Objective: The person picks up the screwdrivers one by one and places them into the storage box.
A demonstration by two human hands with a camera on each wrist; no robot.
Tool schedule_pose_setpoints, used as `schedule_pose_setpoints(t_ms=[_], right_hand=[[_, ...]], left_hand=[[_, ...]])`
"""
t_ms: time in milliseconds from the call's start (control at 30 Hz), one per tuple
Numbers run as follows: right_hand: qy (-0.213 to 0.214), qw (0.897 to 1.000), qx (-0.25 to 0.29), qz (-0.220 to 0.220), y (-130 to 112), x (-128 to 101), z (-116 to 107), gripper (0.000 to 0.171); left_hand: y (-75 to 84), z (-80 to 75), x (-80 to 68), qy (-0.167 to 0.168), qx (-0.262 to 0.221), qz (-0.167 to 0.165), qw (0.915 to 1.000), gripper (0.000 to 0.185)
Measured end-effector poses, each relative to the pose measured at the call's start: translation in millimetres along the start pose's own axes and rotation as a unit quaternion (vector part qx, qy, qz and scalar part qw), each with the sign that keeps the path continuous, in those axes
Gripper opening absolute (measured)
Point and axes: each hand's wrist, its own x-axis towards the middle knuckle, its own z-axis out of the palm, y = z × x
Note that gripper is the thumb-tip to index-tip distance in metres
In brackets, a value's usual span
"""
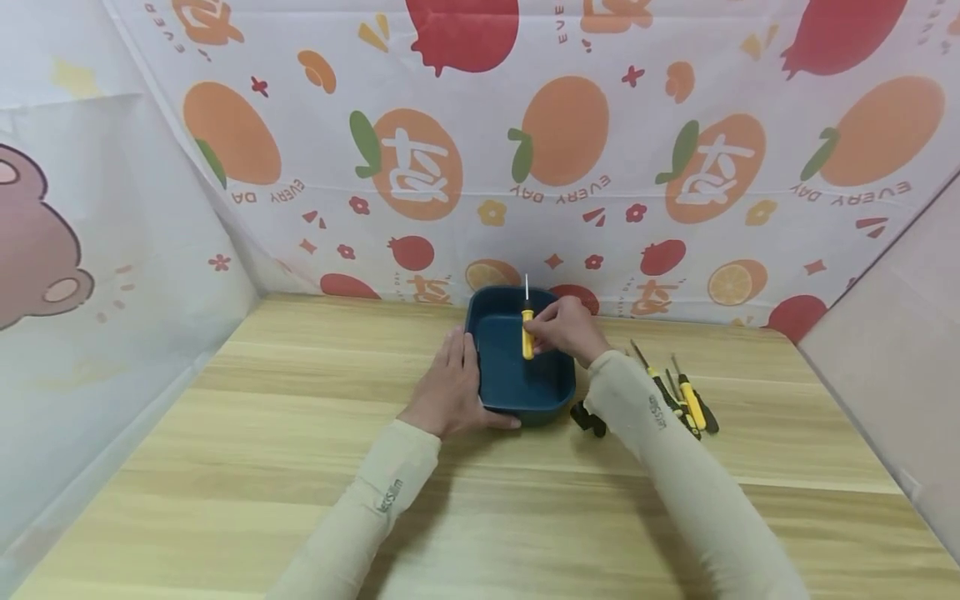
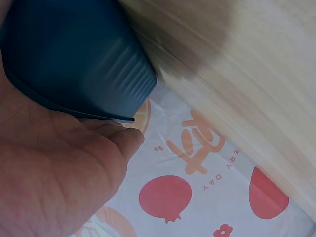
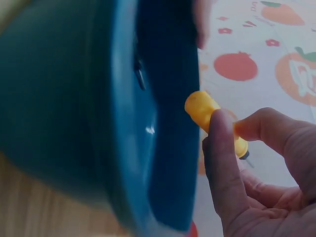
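Note:
My right hand (image 1: pixel 568 327) pinches a small screwdriver (image 1: pixel 528 333) by its yellow handle, between thumb and fingers. The screwdriver is over a dark blue bin (image 1: pixel 517 410), its thin shaft aimed away toward the back wall. In the right wrist view, the yellow handle (image 3: pixel 200 111) sticks out past the fingertips, close beside the bin wall (image 3: pixel 59 108). My left hand (image 1: pixel 450 387) lies against the bin's left side, fingers extended along the rim and thumb along the near wall. The left wrist view shows that palm (image 2: pixel 64 158) up against the bin's rim.
Right of the bin, several screwdrivers (image 1: pixel 691 404) with yellow and black handles lie together, partly behind my right sleeve. A small black object (image 1: pixel 587 419) sits at the bin's near right corner. A fruit-print cloth (image 1: pixel 480 200) hangs behind the wooden table (image 1: pixel 300 467).

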Motion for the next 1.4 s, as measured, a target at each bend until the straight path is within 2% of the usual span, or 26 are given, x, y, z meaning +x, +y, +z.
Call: schedule_pose_setpoints(t_ms=[267, 533, 900, 1400], right_hand=[[-0.051, 0.997, -0.032, 0.047, 1.5, 9.0, 19.2, 0.02], [-0.09, 0.991, -0.031, 0.091, 9.5, 14.6, 34.9, 0.019], [-0.09, 0.988, -0.071, 0.101, 18.5, 14.8, 56.0, 0.021], [-0.096, 0.988, -0.076, 0.091, 17.2, 20.2, 65.3, 0.022]], left_hand=[[1.9, 1.4, 3.1, -0.025, 0.023, -0.005, 0.9994, 0.144], [3.2, 1.7, 2.3, -0.021, 0.03, -0.001, 0.9993, 0.142], [3.8, 4.2, -0.6, -0.022, 0.032, 0.0, 0.9992, 0.141], [4.6, 3.9, -4.2, -0.017, 0.04, -0.007, 0.999, 0.142]])
